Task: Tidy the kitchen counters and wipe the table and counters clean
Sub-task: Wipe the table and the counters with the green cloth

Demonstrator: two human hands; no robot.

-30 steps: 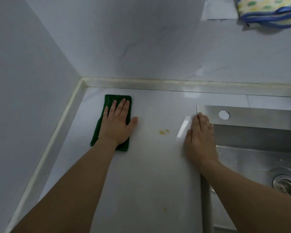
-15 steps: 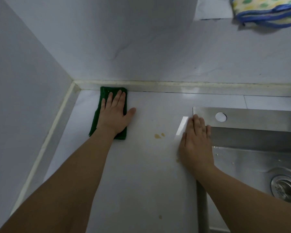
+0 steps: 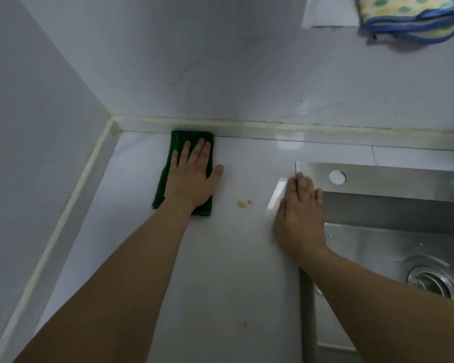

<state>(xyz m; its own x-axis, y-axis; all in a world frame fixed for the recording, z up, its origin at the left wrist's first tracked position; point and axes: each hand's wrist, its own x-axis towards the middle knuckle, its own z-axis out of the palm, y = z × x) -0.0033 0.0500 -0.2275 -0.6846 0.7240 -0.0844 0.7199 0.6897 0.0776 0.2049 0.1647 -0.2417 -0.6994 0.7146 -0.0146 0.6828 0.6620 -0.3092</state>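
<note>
The left hand (image 3: 192,176) presses a green cloth (image 3: 180,145) flat on the tabletop (image 3: 220,258), fingers spread. Next, wipe the yellow spots (image 3: 244,203).

Two bare, sleeveless forearms, unadorned hands.

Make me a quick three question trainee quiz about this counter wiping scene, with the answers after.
1. True or false: the left hand presses flat on the folded green cloth.
2. Where does the right hand rest? A) in the drain B) at the stainless steel sink edge C) on the wall
3. Fill in: the yellowish spots on the white counter lie between the two ____.

Key: 1 true; 2 B; 3 hands.
</note>
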